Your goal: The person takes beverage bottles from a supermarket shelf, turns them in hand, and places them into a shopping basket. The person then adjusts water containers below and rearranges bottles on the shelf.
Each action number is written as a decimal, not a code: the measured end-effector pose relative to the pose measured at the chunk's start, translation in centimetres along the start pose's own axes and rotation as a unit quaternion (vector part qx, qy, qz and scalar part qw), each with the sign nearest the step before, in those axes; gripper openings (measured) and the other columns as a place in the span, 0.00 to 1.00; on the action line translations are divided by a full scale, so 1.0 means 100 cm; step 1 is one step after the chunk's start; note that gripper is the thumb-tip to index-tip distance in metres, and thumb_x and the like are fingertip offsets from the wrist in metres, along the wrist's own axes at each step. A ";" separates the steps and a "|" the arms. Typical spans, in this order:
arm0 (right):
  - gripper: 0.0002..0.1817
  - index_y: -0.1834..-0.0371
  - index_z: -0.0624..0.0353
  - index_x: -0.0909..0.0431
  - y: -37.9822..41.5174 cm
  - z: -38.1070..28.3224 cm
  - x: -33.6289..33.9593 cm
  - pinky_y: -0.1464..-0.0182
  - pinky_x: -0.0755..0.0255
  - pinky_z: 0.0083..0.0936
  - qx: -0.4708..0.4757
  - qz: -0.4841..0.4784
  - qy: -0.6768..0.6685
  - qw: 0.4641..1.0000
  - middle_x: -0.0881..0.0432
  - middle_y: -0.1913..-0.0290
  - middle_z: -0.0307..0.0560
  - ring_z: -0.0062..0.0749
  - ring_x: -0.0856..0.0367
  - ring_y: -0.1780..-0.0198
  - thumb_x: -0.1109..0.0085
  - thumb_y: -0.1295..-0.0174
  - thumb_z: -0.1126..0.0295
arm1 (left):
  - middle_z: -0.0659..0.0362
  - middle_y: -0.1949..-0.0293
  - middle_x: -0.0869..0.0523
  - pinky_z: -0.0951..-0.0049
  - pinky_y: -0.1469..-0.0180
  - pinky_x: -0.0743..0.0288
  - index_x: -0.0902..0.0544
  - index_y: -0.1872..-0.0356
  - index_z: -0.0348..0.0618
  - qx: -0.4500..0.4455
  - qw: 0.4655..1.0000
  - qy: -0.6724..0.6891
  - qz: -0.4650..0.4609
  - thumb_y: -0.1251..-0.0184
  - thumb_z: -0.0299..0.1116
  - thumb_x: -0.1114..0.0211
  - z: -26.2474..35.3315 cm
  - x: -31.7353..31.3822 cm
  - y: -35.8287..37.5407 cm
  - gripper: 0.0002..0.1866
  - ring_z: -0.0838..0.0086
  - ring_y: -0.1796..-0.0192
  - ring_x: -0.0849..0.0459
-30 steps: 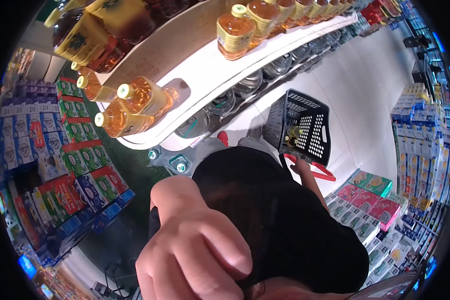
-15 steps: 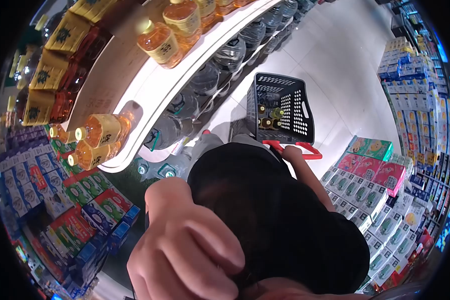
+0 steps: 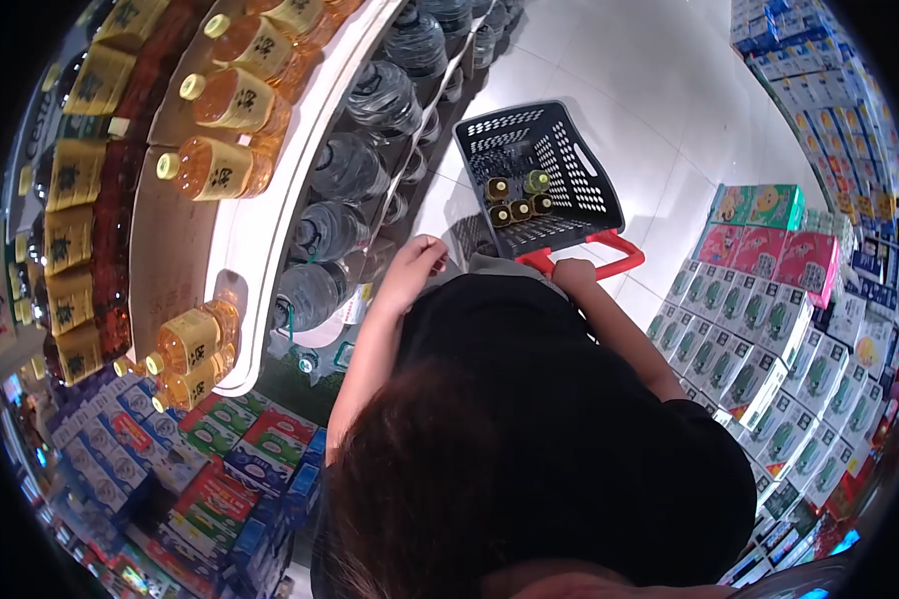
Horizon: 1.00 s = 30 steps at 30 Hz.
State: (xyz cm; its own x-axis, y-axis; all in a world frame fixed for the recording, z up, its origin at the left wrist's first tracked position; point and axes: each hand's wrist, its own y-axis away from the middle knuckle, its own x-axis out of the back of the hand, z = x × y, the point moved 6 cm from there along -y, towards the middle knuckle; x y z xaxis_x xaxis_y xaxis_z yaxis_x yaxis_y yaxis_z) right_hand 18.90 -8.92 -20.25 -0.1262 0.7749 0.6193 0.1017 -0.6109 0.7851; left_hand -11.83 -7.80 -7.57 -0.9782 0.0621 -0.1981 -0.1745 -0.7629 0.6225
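My right hand [image 3: 574, 276] is closed around the red handle [image 3: 621, 258] of a dark grey shopping basket [image 3: 591, 178]. Inside the basket, several dark bottles [image 3: 520, 211] with yellowish caps stand together, one of them [image 3: 537, 181] greener than the others. My left hand [image 3: 420, 262] hangs in front of my body, its fingers loosely bent and slightly apart, with nothing in them. Nearest to that hand are large clear water bottles [image 3: 330, 231] on the low shelf. The basket is ahead of me, its base towards the floor.
To the left runs a curved white shelf [image 3: 270, 235] with amber bottles [image 3: 220, 168], some near its edge. Stacked cartons [image 3: 744, 319] and pink packs [image 3: 804, 262] stand close on the right. Boxed goods [image 3: 210, 499] lie behind left. Pale floor tiles [image 3: 609, 60] extend ahead.
My left hand has dropped from close to the camera to beside my body. The view has turned, and the basket appears slightly further left and tilted. My right hand stays on the handle.
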 end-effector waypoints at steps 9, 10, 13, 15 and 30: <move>0.21 0.68 0.55 0.17 0.005 0.016 -0.020 0.66 0.24 0.35 0.041 0.020 0.011 0.999 0.15 0.71 0.45 0.38 0.15 0.67 0.44 0.44 0.47 | 0.61 0.72 0.20 0.80 0.67 0.29 0.22 0.65 0.37 0.099 0.989 -0.111 -0.012 0.35 0.36 0.43 -0.103 -0.026 -0.079 0.11 0.79 0.71 0.23; 0.20 0.69 0.55 0.17 0.006 0.018 -0.023 0.67 0.25 0.35 0.044 0.029 0.001 0.999 0.16 0.72 0.44 0.39 0.16 0.69 0.43 0.44 0.48 | 0.62 0.71 0.20 0.79 0.67 0.28 0.22 0.65 0.39 0.116 0.985 -0.129 -0.015 0.35 0.36 0.44 -0.110 -0.026 -0.085 0.10 0.79 0.70 0.23; 0.19 0.76 0.55 0.18 0.012 0.024 -0.027 0.70 0.26 0.35 0.055 0.069 -0.023 0.996 0.17 0.76 0.45 0.39 0.16 0.72 0.41 0.47 0.49 | 0.61 0.71 0.20 0.78 0.67 0.28 0.22 0.65 0.41 0.138 0.978 -0.155 -0.014 0.36 0.38 0.44 -0.136 -0.024 -0.106 0.11 0.77 0.70 0.22; 0.19 0.75 0.55 0.20 0.014 0.026 -0.027 0.69 0.25 0.36 0.058 0.056 -0.034 0.996 0.18 0.77 0.45 0.40 0.17 0.72 0.41 0.46 0.48 | 0.59 0.72 0.19 0.75 0.67 0.27 0.22 0.67 0.38 0.142 0.975 -0.172 0.002 0.37 0.38 0.44 -0.159 -0.026 -0.119 0.12 0.75 0.70 0.20; 0.18 0.62 0.58 0.25 -0.035 0.038 -0.025 0.66 0.25 0.38 0.090 -0.017 -0.104 0.990 0.18 0.73 0.46 0.42 0.17 0.67 0.44 0.44 0.54 | 0.44 0.62 0.16 0.56 0.52 0.26 0.19 0.61 0.38 0.160 0.803 -0.571 -0.050 0.43 0.41 0.48 -0.208 -0.041 -0.205 0.18 0.53 0.56 0.18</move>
State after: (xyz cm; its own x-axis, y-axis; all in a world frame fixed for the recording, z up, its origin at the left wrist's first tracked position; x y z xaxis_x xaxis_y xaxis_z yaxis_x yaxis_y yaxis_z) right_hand 22.63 -8.13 -24.53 0.0711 0.8227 0.5640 0.2769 -0.5595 0.7812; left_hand -1.88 -5.78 -35.24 -0.3901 0.8028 0.4509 -0.0994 -0.5235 0.8462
